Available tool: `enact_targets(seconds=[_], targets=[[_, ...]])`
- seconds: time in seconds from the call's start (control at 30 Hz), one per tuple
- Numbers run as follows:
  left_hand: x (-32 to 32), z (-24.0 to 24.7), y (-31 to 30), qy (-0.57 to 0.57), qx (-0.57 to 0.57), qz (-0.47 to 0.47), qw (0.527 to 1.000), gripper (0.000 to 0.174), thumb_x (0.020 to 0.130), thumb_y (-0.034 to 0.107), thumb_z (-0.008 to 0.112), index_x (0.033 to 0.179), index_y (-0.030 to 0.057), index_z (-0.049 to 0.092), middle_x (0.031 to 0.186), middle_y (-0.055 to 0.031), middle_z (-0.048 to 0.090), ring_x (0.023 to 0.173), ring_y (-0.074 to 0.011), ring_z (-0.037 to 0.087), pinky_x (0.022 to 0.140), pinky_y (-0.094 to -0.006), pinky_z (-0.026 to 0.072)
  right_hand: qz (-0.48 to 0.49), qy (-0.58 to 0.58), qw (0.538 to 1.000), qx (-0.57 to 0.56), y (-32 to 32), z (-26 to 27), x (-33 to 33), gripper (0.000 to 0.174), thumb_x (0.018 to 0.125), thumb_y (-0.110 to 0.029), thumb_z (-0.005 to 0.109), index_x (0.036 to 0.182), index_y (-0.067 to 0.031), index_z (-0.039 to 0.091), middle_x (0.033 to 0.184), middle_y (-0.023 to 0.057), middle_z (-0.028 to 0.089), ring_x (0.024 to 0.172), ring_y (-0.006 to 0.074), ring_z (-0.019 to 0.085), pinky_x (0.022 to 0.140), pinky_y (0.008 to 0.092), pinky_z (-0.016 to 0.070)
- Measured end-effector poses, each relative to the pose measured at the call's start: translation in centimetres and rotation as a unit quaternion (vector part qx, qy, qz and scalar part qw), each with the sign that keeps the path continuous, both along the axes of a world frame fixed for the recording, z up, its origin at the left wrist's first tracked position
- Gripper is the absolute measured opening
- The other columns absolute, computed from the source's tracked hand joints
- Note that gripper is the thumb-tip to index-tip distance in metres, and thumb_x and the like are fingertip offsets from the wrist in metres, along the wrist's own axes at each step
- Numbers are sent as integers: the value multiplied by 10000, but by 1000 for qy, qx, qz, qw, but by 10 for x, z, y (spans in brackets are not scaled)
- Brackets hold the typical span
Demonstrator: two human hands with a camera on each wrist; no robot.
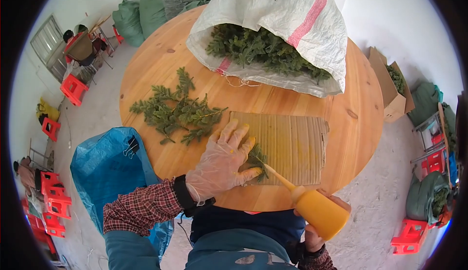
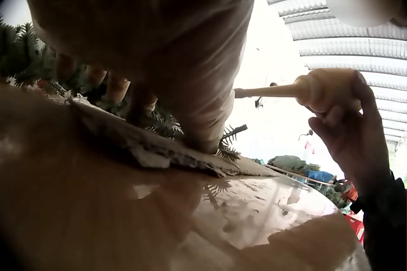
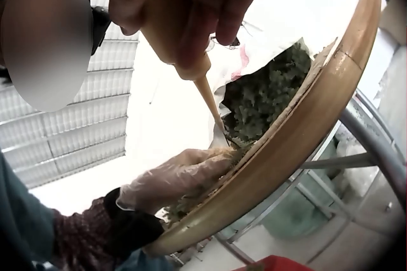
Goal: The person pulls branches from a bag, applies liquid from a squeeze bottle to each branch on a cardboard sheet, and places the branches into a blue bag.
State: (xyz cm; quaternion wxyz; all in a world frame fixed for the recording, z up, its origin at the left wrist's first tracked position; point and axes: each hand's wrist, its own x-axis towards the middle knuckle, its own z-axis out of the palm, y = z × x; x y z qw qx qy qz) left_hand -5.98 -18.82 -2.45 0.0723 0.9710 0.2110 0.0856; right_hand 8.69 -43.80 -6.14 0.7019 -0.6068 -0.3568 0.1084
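My left hand (image 1: 217, 165), in a clear glove with yellow-stained fingertips, lies spread over the left part of a corrugated cardboard sheet (image 1: 292, 148). Its fairly straight fingers press around a small green conifer sprig (image 1: 257, 159), partly hidden under them. The sprig's cut stem (image 2: 236, 132) sticks out beside the thumb in the left wrist view. My bare right hand (image 2: 356, 137) grips a yellow squeeze bottle (image 1: 321, 214), tilted so its long nozzle (image 1: 279, 176) points at the stem end. In the right wrist view, the nozzle tip meets the sprig near the gloved fingertips.
Loose conifer sprigs (image 1: 178, 109) lie left of the cardboard on the round wooden table (image 1: 353, 124). A white woven sack (image 1: 273, 7) full of greenery lies at the back. A blue bag (image 1: 105, 158) hangs by the table's left edge. Red stools (image 1: 73, 89) stand farther off.
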Motion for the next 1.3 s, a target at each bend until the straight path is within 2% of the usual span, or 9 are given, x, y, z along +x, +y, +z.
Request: enact_targets(seconds=[0.1,0.23,0.37,0.5,0.67,0.77,1.3], targets=[[2,-4,1,6,4,-9,1000,751,881,579,565,1337,-16,531,1481,-218,356,1412,-402,264,1115,-537,263,-4,-145,989,-3,11,12,-11,857,704,-417,870,1256,10,373,1151,232,586,1071,298,612,945,411,491],[1,-7,3,-6,-11,-21,1000,757,893,559,561,1358,-36,497,1480,-217,368,1411,-401,270,1120,-519,268,10,-177,984,9,18,16,-20,854,679,-332,903,1259,5,375,1184,244,574,1085,310,604,950,415,490],[-1,-7,4,-7,-19,-26,999,759,896,549,563,1372,-36,480,1476,-218,378,1408,-400,279,1124,-502,269,-4,-198,980,-29,22,11,-24,885,692,-424,859,1279,25,373,1204,228,549,1112,329,592,1000,444,458],[-1,-7,4,-5,0,-26,1000,773,881,550,576,1385,-27,478,1478,-189,389,1407,-366,291,1074,-498,327,7,-211,977,-22,30,14,-23,852,709,-400,850,1278,23,378,1203,234,556,1109,330,595,1001,441,461],[-1,-4,3,3,-7,-20,1000,775,881,553,574,1382,-30,481,1476,-188,392,1408,-361,290,1072,-493,329,17,-214,976,-44,31,17,-24,815,727,-390,842,1266,20,389,1195,234,567,1098,323,600,983,431,473],[0,-5,4,-3,-21,-25,999,765,887,545,576,1376,-35,475,1474,-216,379,1396,-401,292,1121,-512,267,10,-227,973,-37,26,17,-26,809,730,-413,842,1251,18,397,1179,231,580,1082,310,604,961,422,482],[-1,-5,3,-11,-22,-28,999,758,884,533,583,1371,-37,476,1471,-213,380,1384,-399,305,1118,-524,265,2,-256,965,-49,30,17,-23,828,732,-447,840,1253,11,386,1163,224,584,1059,305,613,937,418,496]])
